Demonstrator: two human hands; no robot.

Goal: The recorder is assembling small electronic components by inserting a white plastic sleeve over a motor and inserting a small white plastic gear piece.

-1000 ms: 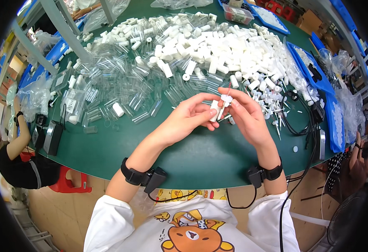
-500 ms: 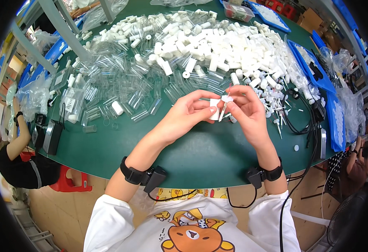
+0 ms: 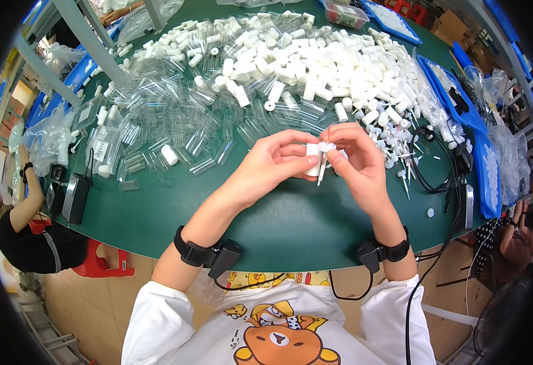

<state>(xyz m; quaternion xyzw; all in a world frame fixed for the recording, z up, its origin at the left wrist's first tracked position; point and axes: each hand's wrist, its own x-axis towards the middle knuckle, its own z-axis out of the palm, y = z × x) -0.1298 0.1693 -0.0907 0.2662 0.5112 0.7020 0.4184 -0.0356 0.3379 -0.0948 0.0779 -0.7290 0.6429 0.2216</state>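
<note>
My left hand is closed on a white plastic cylinder, whose ends show above and below the thumb. Close against it, my right hand pinches a small white part with a thin stem. The stem points down toward me, and a fine reddish tip rises above the fingers. The cylinder and the stemmed part are side by side; whether they touch, I cannot tell. Beyond my right hand lies a loose pile of similar stemmed parts. A large heap of white cylinders covers the table ahead.
Clear plastic tubes are strewn left of the cylinders on the green table. Blue trays line the right side, near black cables. A black box-shaped device stands at the left edge. Co-workers sit at both sides.
The stemmed part has turned slightly in my right fingers, so its stem stands straighter and shows more. The left hand with the cylinder has barely moved.
</note>
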